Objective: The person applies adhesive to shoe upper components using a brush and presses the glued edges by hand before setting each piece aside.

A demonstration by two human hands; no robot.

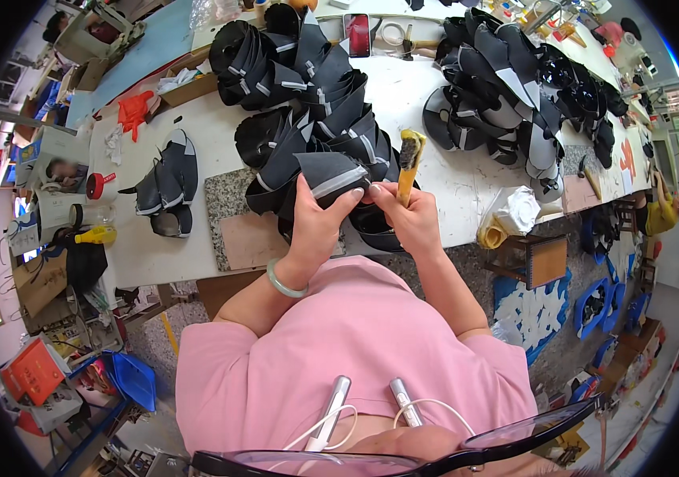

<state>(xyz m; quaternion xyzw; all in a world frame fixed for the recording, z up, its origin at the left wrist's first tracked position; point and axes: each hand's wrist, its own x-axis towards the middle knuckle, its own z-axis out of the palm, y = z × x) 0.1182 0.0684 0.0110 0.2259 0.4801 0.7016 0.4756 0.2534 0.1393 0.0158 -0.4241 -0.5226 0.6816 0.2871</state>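
A black shoe upper (325, 176) with a light grey stripe is held up over the worktable's near edge. My left hand (316, 219) grips it from below, thumb on its front side. My right hand (409, 219) pinches the upper's right end near my left thumb and also holds a yellow-handled brush (409, 165), bristles up and stained dark. Right behind the hands lies a pile of similar black uppers (300, 87), partly hidden by the held one. What lies between my right fingertips is too small to make out.
More black uppers are heaped at the right (498, 87), and a few lie at the left (168, 179). A plastic-wrapped pot (510, 213) stands at the table's near right edge, above a wooden stool (546, 262). A granite slab (220, 195) lies left of my hands. Farther back is a phone (358, 36).
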